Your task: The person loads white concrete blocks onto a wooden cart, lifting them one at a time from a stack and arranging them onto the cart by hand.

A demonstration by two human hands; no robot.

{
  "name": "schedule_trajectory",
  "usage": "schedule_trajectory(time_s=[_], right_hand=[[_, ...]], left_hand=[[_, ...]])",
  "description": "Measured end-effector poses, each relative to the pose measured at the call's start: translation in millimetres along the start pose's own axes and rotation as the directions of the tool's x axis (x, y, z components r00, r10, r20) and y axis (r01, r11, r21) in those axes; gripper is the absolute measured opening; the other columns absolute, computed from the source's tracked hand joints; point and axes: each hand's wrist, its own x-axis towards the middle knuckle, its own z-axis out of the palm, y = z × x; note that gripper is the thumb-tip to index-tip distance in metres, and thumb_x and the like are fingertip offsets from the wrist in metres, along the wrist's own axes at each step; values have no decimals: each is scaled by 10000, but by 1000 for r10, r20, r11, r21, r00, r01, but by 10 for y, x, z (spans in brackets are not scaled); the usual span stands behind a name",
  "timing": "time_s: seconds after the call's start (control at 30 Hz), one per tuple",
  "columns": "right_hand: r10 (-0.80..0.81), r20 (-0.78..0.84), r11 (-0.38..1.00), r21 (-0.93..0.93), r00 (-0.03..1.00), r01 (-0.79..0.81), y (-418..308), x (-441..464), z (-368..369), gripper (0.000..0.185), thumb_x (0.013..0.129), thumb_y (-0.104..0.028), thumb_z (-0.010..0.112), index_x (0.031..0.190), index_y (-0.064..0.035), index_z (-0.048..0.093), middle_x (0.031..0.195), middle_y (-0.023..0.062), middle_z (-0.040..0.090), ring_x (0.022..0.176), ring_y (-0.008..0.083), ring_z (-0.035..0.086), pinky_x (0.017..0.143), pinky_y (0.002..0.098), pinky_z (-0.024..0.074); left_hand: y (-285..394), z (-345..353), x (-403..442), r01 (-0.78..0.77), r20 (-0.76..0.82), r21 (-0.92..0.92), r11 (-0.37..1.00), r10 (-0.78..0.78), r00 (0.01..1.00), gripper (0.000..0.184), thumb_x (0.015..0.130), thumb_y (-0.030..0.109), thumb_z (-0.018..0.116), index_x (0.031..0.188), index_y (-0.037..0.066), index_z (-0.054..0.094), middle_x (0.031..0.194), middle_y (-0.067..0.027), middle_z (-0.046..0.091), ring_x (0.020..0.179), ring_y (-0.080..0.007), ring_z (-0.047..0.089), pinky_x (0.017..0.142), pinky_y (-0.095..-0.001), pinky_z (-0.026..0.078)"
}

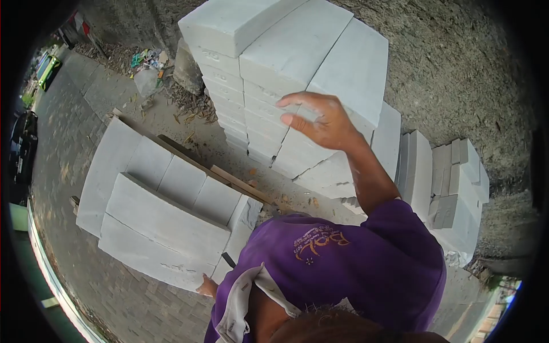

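Note:
My right hand [326, 121] is raised in front of the tall stack of white blocks [291, 46]. Its fingers are curved and the thumb is apart from them, with nothing between. At the lower left, my left hand [207, 286] is at the near corner of a pale white block [154, 251] on the low stack. Its fingers appear closed on that edge; the rest of the hand is partly hidden. Another long white block [168, 208] lies alongside. A black strip [229, 259] shows beside my purple shirt [343, 257].
Wooden strips [234, 183] lie between the two stacks. More pale blocks [457, 200] stand against the rough wall [457, 68] at right. Litter [150, 63] is on the ground at upper left. A paved road [63, 143] with parked vehicles runs along the left.

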Motion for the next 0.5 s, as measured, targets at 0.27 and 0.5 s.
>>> schedule_trajectory(time_s=[0.27,0.5], right_hand=[[541,-637,741,54,549,-669,2620,-348,-2203,420,853,-356,734,1069,4,709,970,96,715,915,176,647,844,297,489],[510,-485,363,-627,710,-689,4708,-16,-2859,656,835,-566,598,1150,1,693,1133,278,673,1085,433,638,926,507,490]], left_hand=[[1970,-342,-1674,-422,-29,-608,672,513,858,957,847,477,753,1478,-84,301,1470,-362,358,1339,-438,429,1081,-491,395],[4169,-678,-4318,-849,-474,-289,-443,837,-275,471,818,346,802,1147,48,645,1321,-201,578,1279,-420,495,1056,-457,421]])
